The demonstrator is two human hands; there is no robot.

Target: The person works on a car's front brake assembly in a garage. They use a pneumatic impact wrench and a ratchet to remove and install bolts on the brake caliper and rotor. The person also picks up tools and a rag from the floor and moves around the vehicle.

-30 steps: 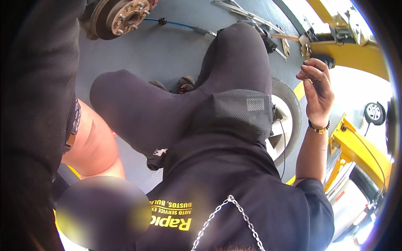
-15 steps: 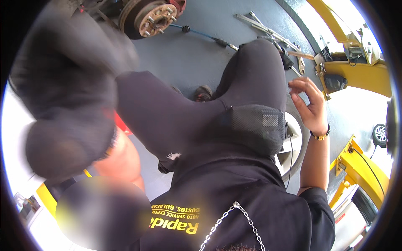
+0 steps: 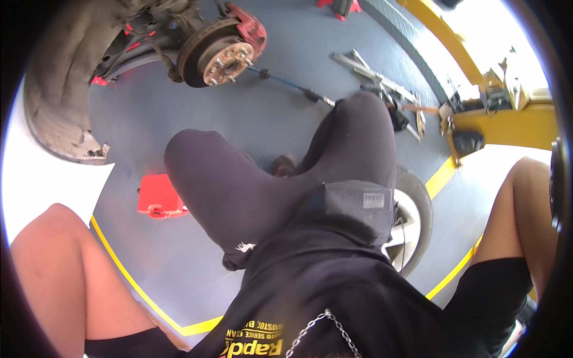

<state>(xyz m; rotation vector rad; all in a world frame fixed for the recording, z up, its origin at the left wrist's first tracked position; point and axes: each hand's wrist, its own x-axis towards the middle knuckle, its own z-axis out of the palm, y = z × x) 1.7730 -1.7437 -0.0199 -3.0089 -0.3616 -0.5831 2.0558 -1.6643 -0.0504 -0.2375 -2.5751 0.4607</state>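
Observation:
Both my bare arms are bent up at the sides of the view, the left one point(image 3: 51, 268) at lower left and the right one point(image 3: 525, 209) at far right; neither hand shows. Between them are my knees in dark trousers point(image 3: 352, 131) and a mesh pouch point(image 3: 346, 212). Above my left knee is an exposed rusty brake disc and hub point(image 3: 224, 62) with a red caliper point(image 3: 250, 33). A detached wheel point(image 3: 418, 215) lies beside my right leg.
A dirty wheel-arch liner point(image 3: 59, 101) hangs at upper left. A red case point(image 3: 158, 194) sits on the floor left of me. Metal tools and bars point(image 3: 373, 74) lie beyond my right knee, near a yellow lift arm point(image 3: 507, 125).
The dark blurred form at the left has gone, uncovering the wheel arch and red case. My right hand, earlier raised with curled fingers, has left the view as both arms bent up at the edges.

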